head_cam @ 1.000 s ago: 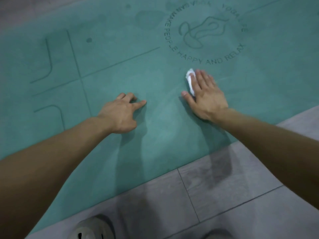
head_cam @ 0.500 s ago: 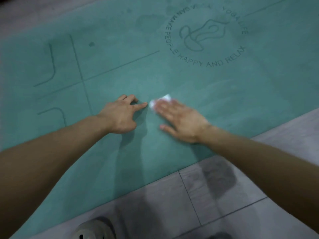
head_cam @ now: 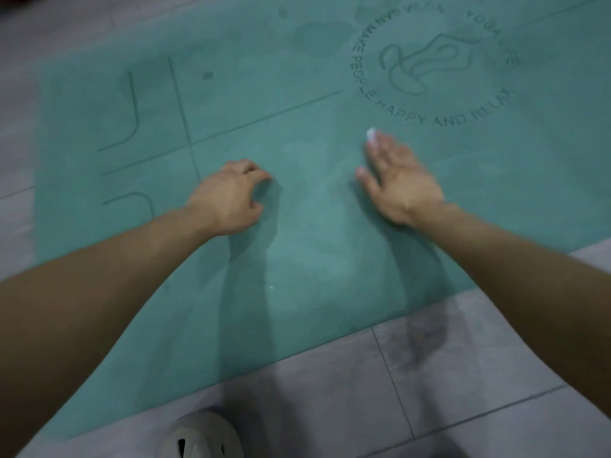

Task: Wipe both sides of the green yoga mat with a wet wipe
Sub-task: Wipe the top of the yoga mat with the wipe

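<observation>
Poking in at the bottom edge, a pale shoe [head_cam: 201,434] stands on grey floor tiles [head_cam: 463,375]. Just beyond it the green mat [head_cam: 314,276] lies flat on the floor, filling most of the view. The left hand [head_cam: 228,196] is on the mat with its fingers curled, tips touching the surface, holding nothing. To its right and well apart, the right hand [head_cam: 400,180] lies flat and blurred, fingers straight and close together, thumb spread, pressing a white wipe [head_cam: 372,133] under the fingertips. Farther off, a printed ring of lettering [head_cam: 433,61] sits just past the wipe.
</observation>
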The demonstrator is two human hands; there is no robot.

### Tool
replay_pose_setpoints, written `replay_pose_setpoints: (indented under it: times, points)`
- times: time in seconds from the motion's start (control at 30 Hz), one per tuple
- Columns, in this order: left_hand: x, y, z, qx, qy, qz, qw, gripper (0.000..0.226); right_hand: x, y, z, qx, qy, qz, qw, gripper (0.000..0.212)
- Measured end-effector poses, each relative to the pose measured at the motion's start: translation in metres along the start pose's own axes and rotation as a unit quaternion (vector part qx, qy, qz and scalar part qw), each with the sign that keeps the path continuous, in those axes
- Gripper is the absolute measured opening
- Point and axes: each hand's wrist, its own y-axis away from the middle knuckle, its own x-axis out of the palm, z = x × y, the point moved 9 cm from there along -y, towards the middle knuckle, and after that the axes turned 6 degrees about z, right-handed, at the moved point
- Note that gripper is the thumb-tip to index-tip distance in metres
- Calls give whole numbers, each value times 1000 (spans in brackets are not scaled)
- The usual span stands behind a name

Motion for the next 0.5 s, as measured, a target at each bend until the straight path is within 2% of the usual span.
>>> replay_pose_setpoints:
  times: [0.03,0.07,0.1,0.13,0.2,0.23,0.27,0.3,0.33,0.4,0.47,0.5]
  points:
    - [0,-2,8,-18,1,-2,1000,63,-5,-5,-11,58,-36,-2,998,87]
    - [0,-5,15,-41,1,-2,999,64,-3,-2,0,74,-58,-5,996,91]
    - [0,-9,25,-66,1,1,998,66,6,7,32,31,-55,0,998,94]
    - [-1,-12,34,-87,1,4,996,67,20,23,79,-68,-41,12,997,94]
    - [0,-18,50,-106,3,20,994,70,54,78,167,-303,-7,56,951,87]
    - [2,-20,54,-103,-2,34,994,72,65,96,187,-372,22,69,925,81]
    - [2,-20,55,-94,-16,47,994,75,63,96,188,-404,42,66,911,77]
    - [1,-21,55,-86,-31,58,994,78,53,77,174,-392,41,43,918,74]
    - [-2,-21,56,-80,-40,65,994,82,39,47,146,-329,31,23,943,74]
    - [-7,-22,57,-74,-49,75,993,90,8,-13,65,-126,14,-21,992,78]
    - [-11,-22,58,-64,-59,85,993,98,-14,-39,-4,63,-20,-39,997,82]
    - [-11,-23,60,-61,-64,91,992,102,-14,-39,-6,100,-41,-39,993,85]
